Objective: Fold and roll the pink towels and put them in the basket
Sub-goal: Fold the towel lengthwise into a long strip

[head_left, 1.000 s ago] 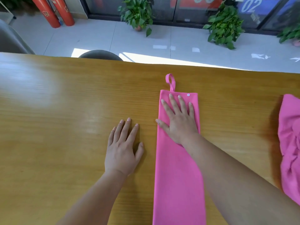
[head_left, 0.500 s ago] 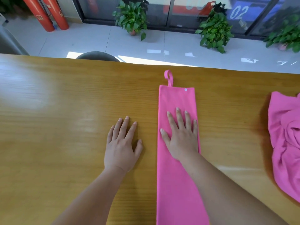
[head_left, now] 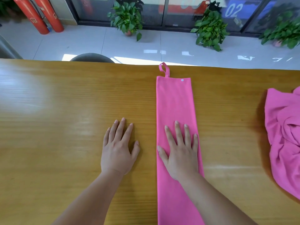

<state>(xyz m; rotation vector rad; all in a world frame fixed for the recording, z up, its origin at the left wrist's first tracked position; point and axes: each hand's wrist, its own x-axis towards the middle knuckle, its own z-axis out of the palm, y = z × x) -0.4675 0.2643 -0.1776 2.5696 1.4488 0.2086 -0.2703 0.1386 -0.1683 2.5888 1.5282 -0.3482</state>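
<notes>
My right hand [head_left: 180, 153] presses flat, fingers straight, on the folded pink towel [head_left: 175, 103]; my left hand [head_left: 117, 150] lies flat on the tabletop [head_left: 56, 143]; "02" [head_left: 233, 10] reads on the glass beyond the far edge.

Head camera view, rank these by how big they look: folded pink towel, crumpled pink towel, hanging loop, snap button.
1. folded pink towel
2. crumpled pink towel, though the frame edge cuts it off, so its full size is unsure
3. hanging loop
4. snap button

The right hand [head_left: 180, 155] rested on the folded towel [head_left: 174, 103]. Left of it lay the left hand [head_left: 117, 151]; well right, a crumpled towel [head_left: 285, 135].
</notes>
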